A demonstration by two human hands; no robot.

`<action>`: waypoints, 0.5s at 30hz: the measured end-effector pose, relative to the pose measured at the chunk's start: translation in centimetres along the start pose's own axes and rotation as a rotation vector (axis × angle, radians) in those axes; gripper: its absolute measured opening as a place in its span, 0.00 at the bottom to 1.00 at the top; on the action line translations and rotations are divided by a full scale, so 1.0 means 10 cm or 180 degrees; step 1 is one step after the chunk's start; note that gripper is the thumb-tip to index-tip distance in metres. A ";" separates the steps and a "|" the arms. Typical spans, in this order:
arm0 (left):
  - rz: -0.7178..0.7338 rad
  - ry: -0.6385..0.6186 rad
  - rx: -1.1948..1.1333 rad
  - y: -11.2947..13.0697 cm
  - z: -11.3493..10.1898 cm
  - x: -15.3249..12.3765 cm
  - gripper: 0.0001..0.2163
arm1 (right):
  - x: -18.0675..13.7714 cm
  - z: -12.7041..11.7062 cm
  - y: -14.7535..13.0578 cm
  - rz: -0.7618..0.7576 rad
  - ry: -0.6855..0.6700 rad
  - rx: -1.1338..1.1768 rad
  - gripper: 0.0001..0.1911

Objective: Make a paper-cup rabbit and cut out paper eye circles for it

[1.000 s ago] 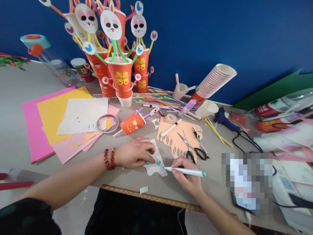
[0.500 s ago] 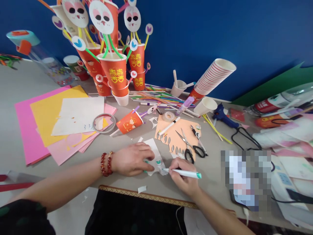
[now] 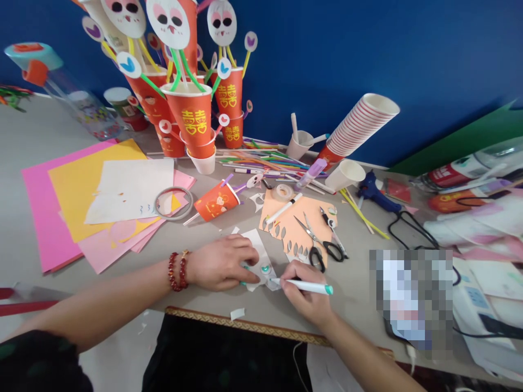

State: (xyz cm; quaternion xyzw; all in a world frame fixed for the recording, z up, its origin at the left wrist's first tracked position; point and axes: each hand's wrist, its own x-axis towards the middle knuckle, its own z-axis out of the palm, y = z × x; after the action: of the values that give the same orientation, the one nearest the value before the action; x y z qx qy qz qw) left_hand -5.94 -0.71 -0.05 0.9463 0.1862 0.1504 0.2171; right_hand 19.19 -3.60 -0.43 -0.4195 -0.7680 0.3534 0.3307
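In the head view, my right hand (image 3: 304,293) is closed around a white felt-tip pen (image 3: 312,287) with a green end. The pen's tip touches a small piece of white paper (image 3: 253,245) on the table. Beside the tip, a green heart shape (image 3: 265,269) is drawn inside a circle. My left hand (image 3: 223,265) lies over the paper's left part, thumb and fingers apart, pressing it down. More green shows at its fingertips, partly hidden. Just beyond my right hand lie black-handled scissors (image 3: 321,247) on an orange sheet (image 3: 275,212).
Decorated red paper cups (image 3: 192,117) stand at the back left, and one red cup (image 3: 216,201) lies tipped. Coloured sheets (image 3: 41,207) with a tape roll (image 3: 174,203) are at left. A cup stack (image 3: 355,130), a blue glue gun (image 3: 378,193) and a power strip (image 3: 476,299) are at right.
The pen tip has shifted slightly to the left on the paper, with my right hand. My left hand stays on the paper. The whole view has shifted slightly.
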 end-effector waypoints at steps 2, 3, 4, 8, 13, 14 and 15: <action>-0.0005 -0.0011 -0.0007 0.00 0.00 0.00 0.15 | 0.00 0.00 0.00 -0.0010 0.0002 0.0004 0.09; -0.0008 -0.0014 -0.0007 0.00 0.01 0.00 0.15 | 0.00 0.00 0.00 -0.0015 0.0007 0.0010 0.09; -0.0012 -0.0013 -0.0008 0.00 0.01 0.00 0.15 | 0.00 -0.01 0.00 -0.0015 0.0009 0.0013 0.09; -0.0012 0.0012 -0.0008 -0.01 0.01 0.00 0.14 | 0.01 -0.01 -0.01 -0.0018 -0.0009 -0.0011 0.08; 0.0004 0.0011 0.0006 -0.01 0.00 0.00 0.14 | 0.01 -0.01 -0.01 -0.0027 -0.0043 -0.0057 0.08; 0.0011 0.0007 0.0009 -0.02 0.00 0.00 0.13 | 0.00 -0.01 -0.01 -0.0019 -0.0047 -0.0071 0.08; 0.0012 0.0003 0.0016 -0.01 0.00 0.00 0.13 | 0.00 -0.01 0.00 -0.0012 -0.0049 -0.0086 0.08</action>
State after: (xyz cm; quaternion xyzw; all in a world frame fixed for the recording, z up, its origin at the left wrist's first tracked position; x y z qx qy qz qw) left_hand -5.94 -0.59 -0.15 0.9471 0.1849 0.1509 0.2145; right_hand 19.24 -3.61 -0.39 -0.4197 -0.7760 0.3456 0.3198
